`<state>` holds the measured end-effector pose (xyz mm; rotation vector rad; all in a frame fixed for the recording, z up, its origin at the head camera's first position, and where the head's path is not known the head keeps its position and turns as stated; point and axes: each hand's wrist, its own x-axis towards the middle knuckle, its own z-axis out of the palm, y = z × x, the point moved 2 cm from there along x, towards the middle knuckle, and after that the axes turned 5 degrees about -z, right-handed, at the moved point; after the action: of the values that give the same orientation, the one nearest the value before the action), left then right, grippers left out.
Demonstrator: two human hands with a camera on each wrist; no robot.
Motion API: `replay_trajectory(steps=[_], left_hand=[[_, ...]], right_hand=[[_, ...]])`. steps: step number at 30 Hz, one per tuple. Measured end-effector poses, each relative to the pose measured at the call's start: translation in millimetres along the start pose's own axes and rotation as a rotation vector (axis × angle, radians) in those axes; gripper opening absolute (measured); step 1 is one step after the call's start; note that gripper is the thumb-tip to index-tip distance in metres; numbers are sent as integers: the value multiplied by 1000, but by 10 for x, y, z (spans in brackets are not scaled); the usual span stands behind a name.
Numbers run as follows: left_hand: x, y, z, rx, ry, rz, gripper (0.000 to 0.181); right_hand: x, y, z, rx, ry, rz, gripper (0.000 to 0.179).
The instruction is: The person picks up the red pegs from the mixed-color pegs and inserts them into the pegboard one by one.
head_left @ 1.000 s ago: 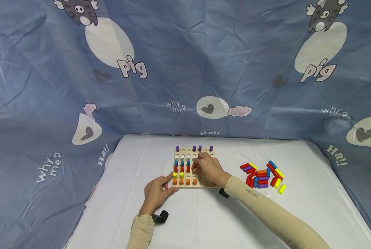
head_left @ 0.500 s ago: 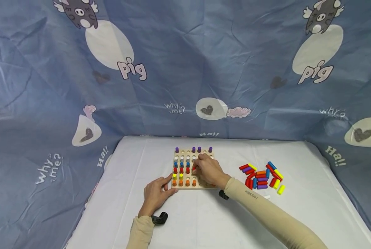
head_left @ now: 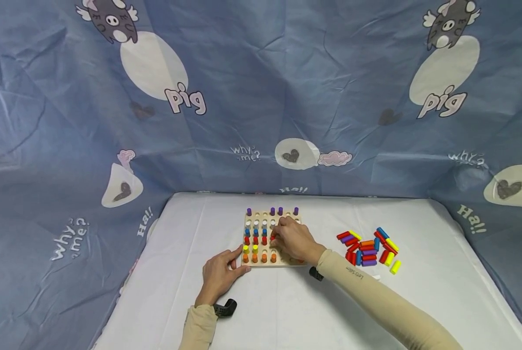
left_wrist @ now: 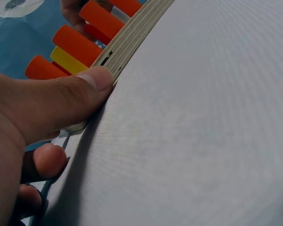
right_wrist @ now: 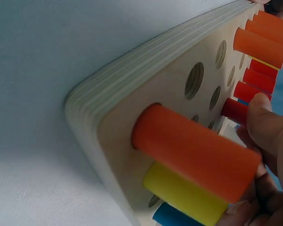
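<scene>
Red peg pinched at the face of a plywood pegboard

Nearest, beige sleeves lead down to the work. The left hand holds the board's near left corner between thumb and forefinger, the thumb lying on the striped, layered edge. Should that hold loosen, the board might slide on the white cloth — sideways pressure from the other hand would be the likely cause.

Orange pegs stand along the near row: plain, flat-ended cylinders. Farther in, the right hand pinches the red peg, beside its red neighbours near the middle of the board; how deep its end sits cannot be told. A lean could jam it on the round hole's rim, and with pegs so close by, a knuckle may knock one askew.

To the right, loose pegs lie on their sides; being round, they could roll if a sleeve brushed them. Purple pegs rise along the far row — behind them hangs creased blue fabric, printed with pigs.
</scene>
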<state>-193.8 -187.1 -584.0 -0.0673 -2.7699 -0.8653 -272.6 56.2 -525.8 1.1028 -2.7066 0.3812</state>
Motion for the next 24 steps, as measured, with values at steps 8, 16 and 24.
replay_trajectory(steps=[8,16,24], left_hand=[[3,13,4,1,-10,-13,65],[-12,31,27,-6,-8,-10,66],[-6,17,-5,-12,-8,-20,65]], right_hand=[[-53,95,-80,119,30,13,29],[-306,295,-253,110,45,41,25],[-716,616,-458,29,49,75,20]])
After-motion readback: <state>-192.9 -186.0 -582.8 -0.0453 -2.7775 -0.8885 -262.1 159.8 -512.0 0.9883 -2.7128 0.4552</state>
